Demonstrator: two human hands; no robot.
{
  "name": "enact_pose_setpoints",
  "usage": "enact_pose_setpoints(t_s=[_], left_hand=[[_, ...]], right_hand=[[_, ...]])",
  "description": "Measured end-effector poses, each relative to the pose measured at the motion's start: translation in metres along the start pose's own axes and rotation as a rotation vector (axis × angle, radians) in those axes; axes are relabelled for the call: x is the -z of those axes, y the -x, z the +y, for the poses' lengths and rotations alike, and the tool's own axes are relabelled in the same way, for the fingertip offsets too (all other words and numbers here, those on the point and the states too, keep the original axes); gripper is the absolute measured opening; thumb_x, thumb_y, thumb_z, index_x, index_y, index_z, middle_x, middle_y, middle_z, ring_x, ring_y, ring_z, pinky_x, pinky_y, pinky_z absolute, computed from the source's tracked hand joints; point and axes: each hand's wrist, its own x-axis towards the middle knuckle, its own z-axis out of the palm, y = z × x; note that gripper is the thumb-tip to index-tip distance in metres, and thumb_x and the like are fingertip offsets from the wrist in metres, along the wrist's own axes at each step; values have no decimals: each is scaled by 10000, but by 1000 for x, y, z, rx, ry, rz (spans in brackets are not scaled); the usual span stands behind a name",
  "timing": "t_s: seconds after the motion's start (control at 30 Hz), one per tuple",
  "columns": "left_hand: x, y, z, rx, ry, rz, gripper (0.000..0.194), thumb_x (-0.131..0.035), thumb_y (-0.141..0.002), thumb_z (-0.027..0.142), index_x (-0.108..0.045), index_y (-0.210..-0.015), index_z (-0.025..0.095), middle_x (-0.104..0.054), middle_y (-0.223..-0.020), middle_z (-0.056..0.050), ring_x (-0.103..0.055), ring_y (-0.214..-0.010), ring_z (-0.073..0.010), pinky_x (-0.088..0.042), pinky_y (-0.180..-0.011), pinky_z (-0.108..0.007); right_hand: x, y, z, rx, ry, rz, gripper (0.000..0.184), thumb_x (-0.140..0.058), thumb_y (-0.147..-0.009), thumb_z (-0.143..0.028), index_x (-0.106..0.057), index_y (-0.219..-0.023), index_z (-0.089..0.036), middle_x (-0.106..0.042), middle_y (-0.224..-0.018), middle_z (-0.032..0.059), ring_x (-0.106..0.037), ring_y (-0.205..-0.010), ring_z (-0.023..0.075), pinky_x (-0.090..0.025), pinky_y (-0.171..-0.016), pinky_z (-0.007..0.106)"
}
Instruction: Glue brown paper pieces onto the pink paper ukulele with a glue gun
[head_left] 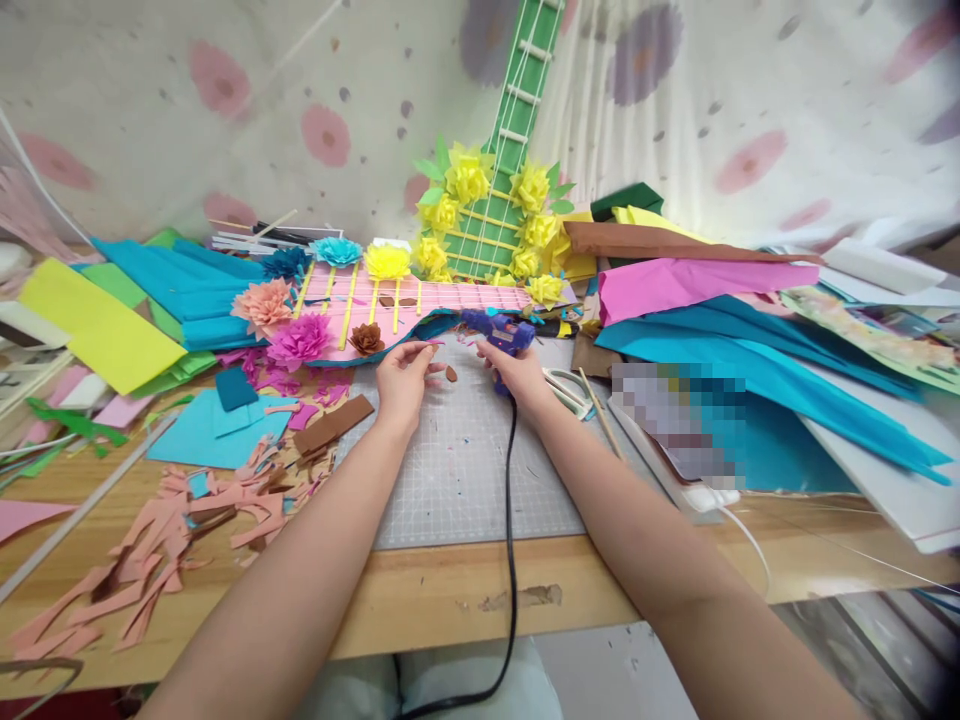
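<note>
My right hand (519, 372) is wrapped round a blue hot glue gun (506, 333), its nozzle pointing left and its black cord (511, 520) hanging down over the table edge. Facing it, my left hand (401, 383) pinches a thin magenta paper strip (432, 343) between thumb and fingertips. A small brown paper petal (451, 374) shows beside the left fingers; whether they touch it I cannot tell. Both hands are over a grey cutting mat (457, 480). Just behind them lies a pink paper guitar (442, 297) with paper flowers, including a brown flower (367, 339) and a magenta flower (298, 342).
A green paper guitar neck (517, 110) with yellow flowers (469, 175) stands upright at the back. Salmon paper scraps (161, 540) and blue paper (202, 430) lie left. Scissors (568, 393), a stick (600, 412), a white power strip (694, 497) and stacked coloured paper (697, 285) are right.
</note>
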Motion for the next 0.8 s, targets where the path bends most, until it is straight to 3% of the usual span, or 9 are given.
enact_pose_setpoints(t_s=[0.13,0.37,0.43,0.57,0.63,0.73,0.8], left_hand=[[0,-1,4,32,84,26,120,-681,-657,181,-603,-744,154,-660,-769,-2,-647,-561,-104,-457,-439,-178],[-2,0,12,103,227,51,69,-641,-690,111,-600,-723,156,-655,-752,15,-637,-579,-80,-463,-453,-163],[-3,-1,14,141,278,55,70,-623,-722,84,-607,-710,151,-637,-715,28,-585,-521,-43,-461,-451,-147],[-7,1,18,312,445,60,163,-577,-796,43,-612,-672,143,-474,-516,76,-344,-361,30,-333,-370,-64],[-7,3,19,424,531,40,186,-575,-828,68,-602,-662,148,-343,-453,94,-263,-336,30,-258,-334,-46],[-5,4,18,527,623,-33,181,-584,-855,131,-587,-676,154,-240,-445,104,-227,-330,20,-230,-322,-37],[-3,2,15,540,672,-81,173,-581,-865,148,-580,-692,155,-240,-451,104,-232,-331,19,-232,-322,-33]], right_hand=[[6,-2,2,187,417,72,383,-684,-664,-522,-691,-838,-180,-720,-863,80,-659,-860,263,-493,-792,379],[11,-11,1,59,576,92,403,-653,-721,-525,-701,-861,-150,-717,-854,126,-665,-882,299,-491,-803,397],[10,-13,0,81,596,99,401,-657,-721,-510,-680,-887,-146,-705,-871,131,-654,-873,292,-488,-810,411],[9,-1,-9,378,518,356,524,-685,-702,-477,-572,-1102,-158,-613,-1121,159,-570,-1042,285,-435,-930,460],[4,13,-17,509,478,440,462,-644,-745,-468,-550,-1094,-180,-572,-1150,156,-528,-1089,276,-413,-959,471],[-16,31,-24,530,349,281,249,-576,-807,-403,-557,-959,-207,-591,-1007,103,-554,-956,215,-453,-897,399],[-35,36,-25,406,229,158,176,-577,-797,-356,-551,-888,-207,-597,-923,65,-560,-869,180,-471,-842,351]])
